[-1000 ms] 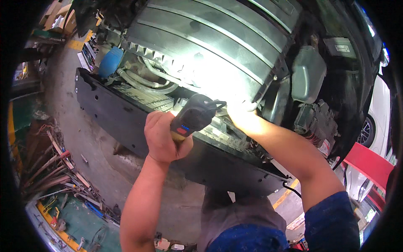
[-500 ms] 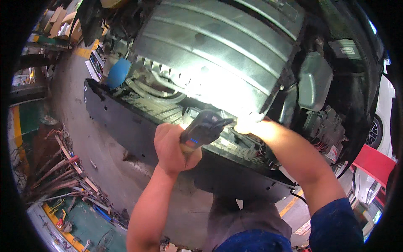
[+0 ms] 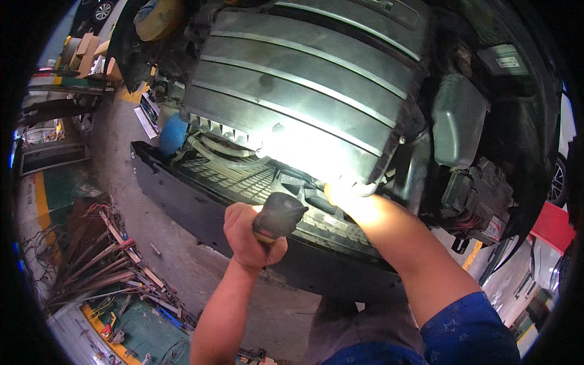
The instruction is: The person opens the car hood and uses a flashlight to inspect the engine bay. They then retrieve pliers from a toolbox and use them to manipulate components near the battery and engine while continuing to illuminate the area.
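Cardbd boxes point(image 3: 89, 56) top L, stick pile point(image 3: 100, 267) low L, red panel point(image 3: 552, 226) + wheel point(image 3: 556, 181) far R

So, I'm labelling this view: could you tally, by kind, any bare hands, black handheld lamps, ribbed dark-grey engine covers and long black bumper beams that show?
Bare left hand and bare right hand: 2
Black handheld lamp: 1
Ribbed dark-grey engine cover: 1
Long black bumper beam: 1
Total: 5

Grey floor point(image 3: 176, 267) around me
Left of my hands point(image 3: 245, 237), wooden sticks point(image 3: 106, 283) and cardboard boxes point(image 3: 89, 56); to the right, a red panel point(image 3: 552, 227) and white car point(image 3: 567, 125).
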Tool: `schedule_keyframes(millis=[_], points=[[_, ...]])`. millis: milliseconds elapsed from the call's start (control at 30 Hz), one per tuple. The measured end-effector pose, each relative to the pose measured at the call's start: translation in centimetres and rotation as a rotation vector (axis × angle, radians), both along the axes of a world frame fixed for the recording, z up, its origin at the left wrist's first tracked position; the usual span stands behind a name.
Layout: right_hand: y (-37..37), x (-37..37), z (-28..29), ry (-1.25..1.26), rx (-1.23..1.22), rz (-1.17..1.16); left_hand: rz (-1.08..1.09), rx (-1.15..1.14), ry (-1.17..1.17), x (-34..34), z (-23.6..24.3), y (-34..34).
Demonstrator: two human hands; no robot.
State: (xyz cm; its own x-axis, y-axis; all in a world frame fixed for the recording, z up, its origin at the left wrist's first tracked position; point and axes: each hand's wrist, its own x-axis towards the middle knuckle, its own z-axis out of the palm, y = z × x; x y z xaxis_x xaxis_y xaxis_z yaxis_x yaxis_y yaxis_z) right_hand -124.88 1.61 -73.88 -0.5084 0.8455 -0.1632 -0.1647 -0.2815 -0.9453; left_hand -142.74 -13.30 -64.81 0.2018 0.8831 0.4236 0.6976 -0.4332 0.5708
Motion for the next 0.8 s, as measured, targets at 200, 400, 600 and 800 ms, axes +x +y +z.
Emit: schedule_keyframes(millis=[200, 400, 600, 800], points=[[-0.9, -1.5, 0.6, 0.383, -0.101, -0.056, -0.002, 0.009, 0.030, -0.5, 0.4, -0.1], [-0.5, -0.7, -3.9, 0.178, -0.013, -0.100, -0.023, 0.021, 0.005, 0.3, 0.4, 0.6], [-1.1, -1.1, -3.4, -0.422, 0.266, -0.087, -0.012, 0.029, 0.021, -0.1, 0.4, 0.2], [0.0, -1.1, 2.8, -0.203, 0.196, 0.022, 0.002, 0.034, -0.022, -0.4, 0.3, -0.1]])
